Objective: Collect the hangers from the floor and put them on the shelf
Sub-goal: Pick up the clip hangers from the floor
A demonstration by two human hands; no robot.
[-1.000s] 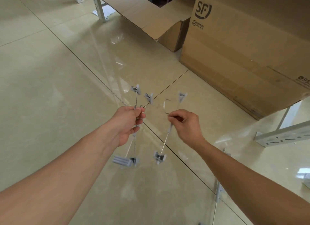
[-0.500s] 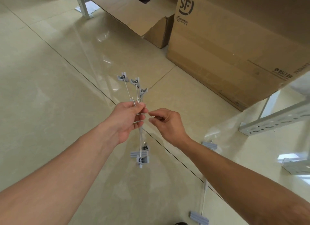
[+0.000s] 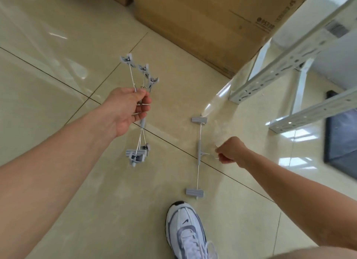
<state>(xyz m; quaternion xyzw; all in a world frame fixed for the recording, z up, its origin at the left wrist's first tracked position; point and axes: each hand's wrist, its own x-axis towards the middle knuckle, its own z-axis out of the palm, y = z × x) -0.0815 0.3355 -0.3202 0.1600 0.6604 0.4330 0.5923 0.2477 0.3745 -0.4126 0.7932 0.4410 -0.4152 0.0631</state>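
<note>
My left hand (image 3: 127,108) grips a bundle of three grey clip hangers (image 3: 142,123) by their middles, held in the air with clips fanning out above and hanging below. To the right, one more grey clip hanger (image 3: 199,152) lies flat on the tiled floor, a clip at each end. My right hand (image 3: 230,150) is down at that hanger's wire hook, fingers curled around it. The metal shelf frame (image 3: 289,61) stands at the upper right.
A large cardboard box (image 3: 202,17) stands on the floor ahead, against the shelf's legs. My white and grey shoe (image 3: 185,229) is planted just below the floor hanger. A dark flat panel (image 3: 340,135) lies at the right edge. Glossy beige tiles (image 3: 48,65) stretch to the left.
The hanger from my right hand joined the bundle in my left. My view swung down and right; my right hand dropped to the hook of the hanger on the floor.
</note>
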